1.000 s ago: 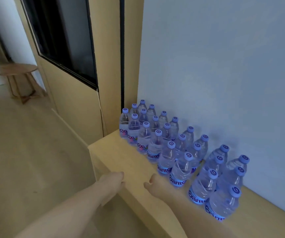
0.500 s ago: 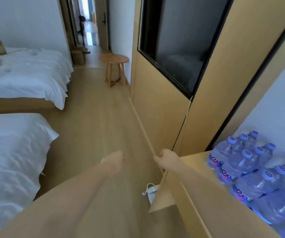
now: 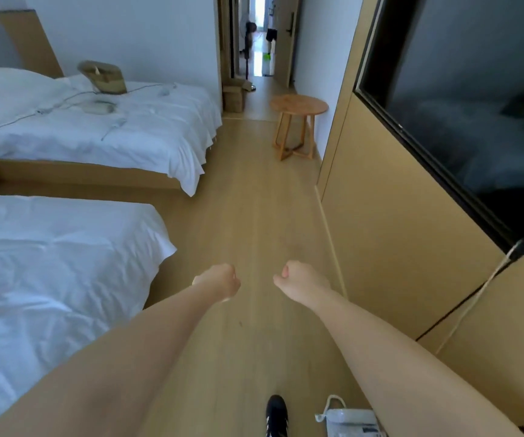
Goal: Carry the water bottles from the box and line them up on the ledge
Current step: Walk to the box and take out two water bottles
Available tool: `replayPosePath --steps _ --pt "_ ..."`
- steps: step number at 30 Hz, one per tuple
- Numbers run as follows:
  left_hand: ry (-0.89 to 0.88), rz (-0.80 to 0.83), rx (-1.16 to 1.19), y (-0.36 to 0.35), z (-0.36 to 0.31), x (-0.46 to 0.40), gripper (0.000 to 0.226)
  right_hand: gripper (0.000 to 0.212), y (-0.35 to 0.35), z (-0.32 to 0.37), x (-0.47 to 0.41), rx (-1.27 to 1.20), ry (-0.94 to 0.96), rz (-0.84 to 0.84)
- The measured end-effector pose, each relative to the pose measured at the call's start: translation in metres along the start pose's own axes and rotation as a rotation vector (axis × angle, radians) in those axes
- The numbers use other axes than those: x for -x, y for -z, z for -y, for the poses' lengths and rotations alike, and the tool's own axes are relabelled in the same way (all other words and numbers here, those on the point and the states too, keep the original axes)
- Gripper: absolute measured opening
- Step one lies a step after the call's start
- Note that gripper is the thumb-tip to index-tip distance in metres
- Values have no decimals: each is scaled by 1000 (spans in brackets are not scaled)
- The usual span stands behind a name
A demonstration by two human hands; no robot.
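Observation:
Neither the water bottles nor the ledge are in view. A brown cardboard box (image 3: 233, 96) stands on the floor far ahead, beside the doorway; I cannot see what is in it. My left hand (image 3: 219, 280) and my right hand (image 3: 298, 279) are stretched out in front of me over the wooden floor. The fingers of both are curled into loose fists, and neither hand holds anything.
Two beds with white sheets (image 3: 65, 263) fill the left side. A round wooden stool (image 3: 298, 105) stands by the right wall ahead. A wooden panel with dark glass (image 3: 459, 121) runs along the right. A white telephone (image 3: 349, 419) lies on the floor by my black shoe (image 3: 276, 411).
My view has swung left, away from the ledge and its bottles, until it looks down the room toward the doorway. Both empty hands stayed out in front.

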State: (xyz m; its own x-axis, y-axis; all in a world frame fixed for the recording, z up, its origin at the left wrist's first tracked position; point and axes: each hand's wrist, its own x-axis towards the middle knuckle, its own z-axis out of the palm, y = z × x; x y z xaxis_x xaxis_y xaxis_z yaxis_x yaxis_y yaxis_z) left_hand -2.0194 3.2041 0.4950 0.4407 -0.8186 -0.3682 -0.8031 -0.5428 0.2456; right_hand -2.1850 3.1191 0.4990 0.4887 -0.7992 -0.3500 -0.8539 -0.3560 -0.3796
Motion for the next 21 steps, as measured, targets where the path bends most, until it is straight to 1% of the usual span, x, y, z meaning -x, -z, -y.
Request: replayPosePath --steps 4,7,10,16,19,21 --pt "54 -30 28 41 -16 -79 32 26 43 14 -90 -56 39 23" --pt "104 -83 47 74 -28 -135 31 38 79 24 -152 27 76 57" --pt "137 -118 78 100 -35 -186 32 44 106 29 -211 72 101 69" --pt "160 -85 34 128 -30 -285 32 46 130 35 -312 114 110 124" --pt "137 -57 -11 143 -21 -357 32 46 142 45 -384 131 85 134" --pt "131 -91 -20 163 -11 -412 32 46 153 60 -436 127 73 123"
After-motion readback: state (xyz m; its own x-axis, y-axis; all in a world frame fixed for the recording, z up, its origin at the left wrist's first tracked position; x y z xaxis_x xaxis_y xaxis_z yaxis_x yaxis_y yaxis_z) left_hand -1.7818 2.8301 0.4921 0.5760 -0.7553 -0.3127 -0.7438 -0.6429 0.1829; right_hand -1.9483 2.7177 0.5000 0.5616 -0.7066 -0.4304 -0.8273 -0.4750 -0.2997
